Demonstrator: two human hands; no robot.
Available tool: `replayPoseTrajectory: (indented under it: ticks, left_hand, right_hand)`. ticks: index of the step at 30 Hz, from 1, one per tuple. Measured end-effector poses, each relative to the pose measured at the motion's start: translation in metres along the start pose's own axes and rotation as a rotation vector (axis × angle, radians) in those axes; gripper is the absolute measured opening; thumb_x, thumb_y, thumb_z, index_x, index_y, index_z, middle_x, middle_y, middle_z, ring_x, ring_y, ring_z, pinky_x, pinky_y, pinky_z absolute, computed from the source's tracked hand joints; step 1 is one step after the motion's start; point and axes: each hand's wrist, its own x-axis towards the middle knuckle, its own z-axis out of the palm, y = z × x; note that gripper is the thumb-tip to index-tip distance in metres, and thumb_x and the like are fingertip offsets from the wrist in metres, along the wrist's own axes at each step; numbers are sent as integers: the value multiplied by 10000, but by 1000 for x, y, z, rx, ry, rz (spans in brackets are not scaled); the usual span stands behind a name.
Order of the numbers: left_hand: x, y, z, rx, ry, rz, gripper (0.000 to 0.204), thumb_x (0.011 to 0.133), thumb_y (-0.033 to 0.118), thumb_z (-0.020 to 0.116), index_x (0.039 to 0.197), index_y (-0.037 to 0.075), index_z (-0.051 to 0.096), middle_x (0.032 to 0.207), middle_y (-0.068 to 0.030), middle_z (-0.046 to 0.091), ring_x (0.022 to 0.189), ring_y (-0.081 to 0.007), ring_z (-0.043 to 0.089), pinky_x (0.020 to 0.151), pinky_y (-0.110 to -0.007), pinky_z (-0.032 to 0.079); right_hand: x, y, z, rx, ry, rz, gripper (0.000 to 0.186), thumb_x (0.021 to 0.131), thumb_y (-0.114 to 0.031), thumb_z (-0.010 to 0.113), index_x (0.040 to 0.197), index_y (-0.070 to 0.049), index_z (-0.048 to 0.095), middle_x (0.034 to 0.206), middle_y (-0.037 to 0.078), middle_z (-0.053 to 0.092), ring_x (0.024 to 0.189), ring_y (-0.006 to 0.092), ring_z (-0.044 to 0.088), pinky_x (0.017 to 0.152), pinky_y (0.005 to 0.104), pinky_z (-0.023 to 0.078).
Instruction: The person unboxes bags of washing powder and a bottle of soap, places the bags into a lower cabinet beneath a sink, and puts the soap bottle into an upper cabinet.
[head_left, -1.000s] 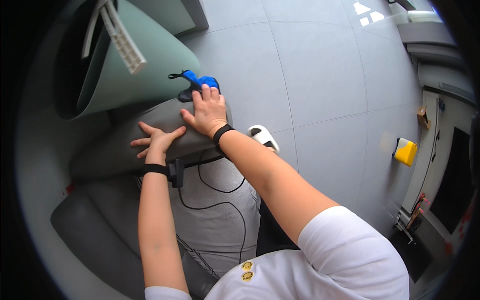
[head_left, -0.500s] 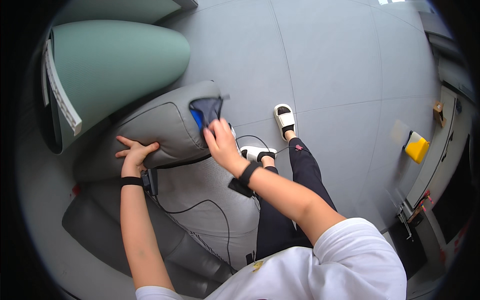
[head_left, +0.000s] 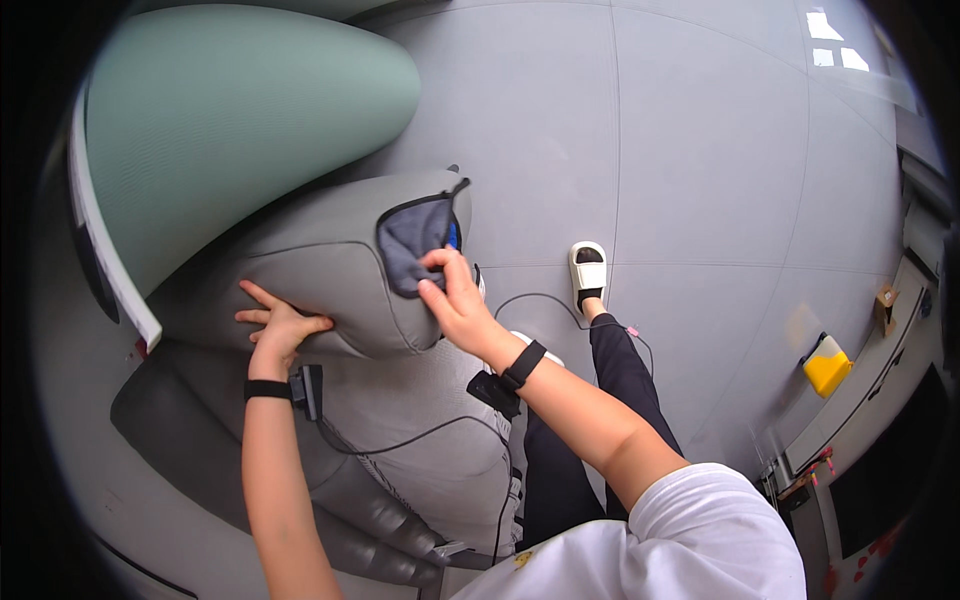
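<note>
A dark grey-blue cloth [head_left: 408,238] with black edging and a bit of bright blue showing lies over the front end of a grey sofa armrest [head_left: 310,225]. My right hand [head_left: 462,305] pinches the cloth's near side between thumb and fingers, against the armrest. On the inner side of the same armrest my left hand [head_left: 280,325] rests with its fingers spread, holding nothing. Black straps with small dark boxes sit on both wrists, and a black cable hangs between them.
A large green rounded piece [head_left: 250,110] stands beyond the armrest. A light grey cover [head_left: 400,390] lies on the seat, next to a dark grey cushion [head_left: 200,430]. My feet in white slides [head_left: 590,268] are on the tiled floor. At right, a yellow-and-white object [head_left: 826,368] stands near a cabinet.
The cloth has spread out flatter over the armrest's end, with less blue showing. My right hand has shifted to its near right side. My left hand stays spread on the armrest.
</note>
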Motion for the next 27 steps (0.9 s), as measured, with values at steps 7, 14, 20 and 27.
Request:
replayPoseTrajectory:
  ticks: [7,14,20,27]
  left_hand:
    - [-22,-40,13,121,19,-3,1547,489,149,915,1372,190,-354,1349,-365,-384,1271,-653,-121,1080,-586,198]
    - [-72,-36,-17,-79,60,-1,1591,485,142,935,1313,160,-424,1345,-357,-388,1297,-612,-113,1059,-554,287]
    - [-96,-27,-36,-100,87,0,1574,500,161,931,1336,228,-401,1384,-315,-372,1332,-566,-102,1029,-550,344]
    - [-95,-28,-46,-110,69,-30,1548,516,204,927,1359,259,-370,1407,-287,-359,1354,-529,-103,1031,-572,329]
  right_hand:
    - [60,-6,-14,1,-682,-174,382,974,-308,432,1323,-170,502,1298,156,508,1300,370,344,1105,486,166]
    - [156,90,-14,-321,-1082,247,585,946,-515,410,1422,-176,377,1456,105,384,1364,287,313,1103,400,254]
    - [143,139,-62,-332,-666,599,565,946,-470,424,1412,-164,337,1397,169,432,1314,315,382,1065,418,300]
    - [39,93,-23,-20,-119,150,350,897,-223,547,1184,-35,476,1192,172,529,1181,327,451,1017,421,342]
